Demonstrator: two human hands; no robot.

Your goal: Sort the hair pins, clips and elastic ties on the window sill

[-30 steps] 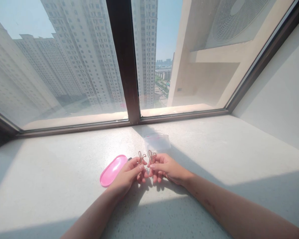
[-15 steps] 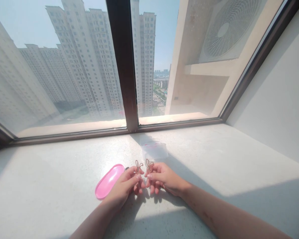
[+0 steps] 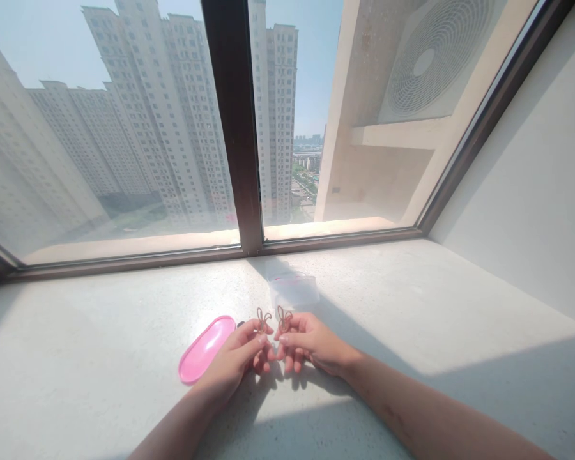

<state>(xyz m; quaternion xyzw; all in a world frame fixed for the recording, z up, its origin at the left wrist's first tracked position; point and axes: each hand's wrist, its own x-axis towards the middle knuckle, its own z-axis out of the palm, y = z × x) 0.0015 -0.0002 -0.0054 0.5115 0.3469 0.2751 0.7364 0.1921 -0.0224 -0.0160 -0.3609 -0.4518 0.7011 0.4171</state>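
- My L hand (image 3: 232,358): thumb + index pinching a thin brown looped piece (image 3: 261,324) by its low end; ear-like loops stick up past the fingertips. Other fingers loosely curled beneath.
- My R hand (image 3: 319,345): thumb vs. index pinching a 2nd brown looped piece (image 3: 283,323), also loops-up; rest of fingers half curled.
- Both pieces side by side, approx. level, small gap btwn. Too small to ID material.
- Fingers of the two hands v. close; can't tell if touching.
- Pink oval lid or tray (image 3: 208,347), raised rim: flat on pale speckled windowsill (image 3: 100,326), just L of my L hand.
- Small dark obj. (image 3: 240,324) btwn that & L hand, mostly hidden; ID unclear.
- Translucent plastic box (image 3: 294,292): on sill beyond my hands, nearer the glass; bit of pink at far rim.
- Strong sun, hand shadows on sill.
- Dk brown window frame (image 3: 244,160) behind; outside, high-rises (image 3: 158,96) to L, AC outdoor unit (image 3: 424,62) upper R.
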